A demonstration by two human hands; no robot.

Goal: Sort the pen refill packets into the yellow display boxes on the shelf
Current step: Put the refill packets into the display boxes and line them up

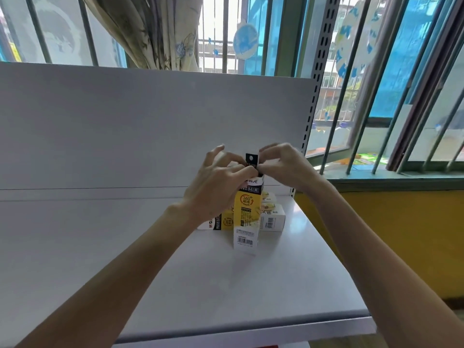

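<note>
An upright yellow display box (246,214) stood on the shelf (150,247), left hand (218,182) and right hand (283,164) both pinching its top beneath the black hang tab (251,159), seemingly to open it. More boxes (272,219) lay just behind it.

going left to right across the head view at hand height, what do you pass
left hand → upright yellow box, pinched at its top by both hands → right hand → perforated shelf post → barred window
</note>
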